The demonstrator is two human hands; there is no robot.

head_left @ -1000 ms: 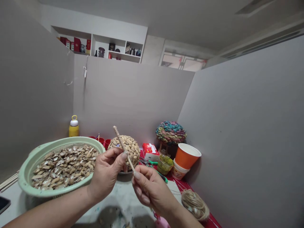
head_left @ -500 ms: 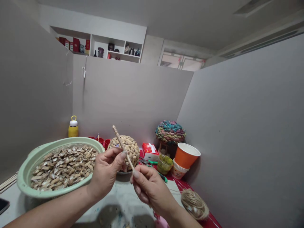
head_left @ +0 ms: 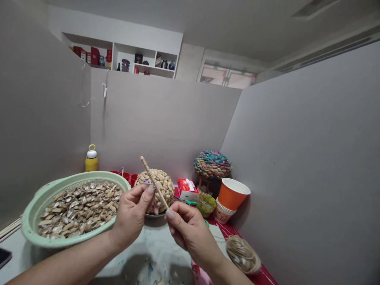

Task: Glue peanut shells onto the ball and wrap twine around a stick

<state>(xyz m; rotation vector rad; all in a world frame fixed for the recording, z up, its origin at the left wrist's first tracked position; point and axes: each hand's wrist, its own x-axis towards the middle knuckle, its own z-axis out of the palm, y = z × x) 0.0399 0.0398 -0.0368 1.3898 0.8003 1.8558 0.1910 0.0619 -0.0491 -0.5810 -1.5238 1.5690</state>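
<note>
A thin wooden stick (head_left: 160,194), its upper part wrapped in pale twine, slants between my hands. My left hand (head_left: 135,209) pinches it around the middle with thumb and fingers. At its lower end, my right hand (head_left: 190,229) is closed on the stick between thumb and forefinger. Behind the stick, a ball covered in peanut shells (head_left: 164,182) sits in a metal bowl, partly hidden by my left hand. Left of my hands stands a pale green colander (head_left: 29,225) full of split peanut shells (head_left: 77,209).
A ball of twine (head_left: 242,253) lies at the right. Orange paper cups (head_left: 233,198), a plastic tub (head_left: 206,204), a tissue pack (head_left: 187,188) and a colourful mushroom-shaped craft (head_left: 213,164) stand behind. A yellow bottle (head_left: 91,160) is at the back left. Grey partitions (head_left: 166,122) enclose the table.
My right hand has shifted slightly up and right along with the stick's lower end. My left hand has barely moved and keeps its pinch.
</note>
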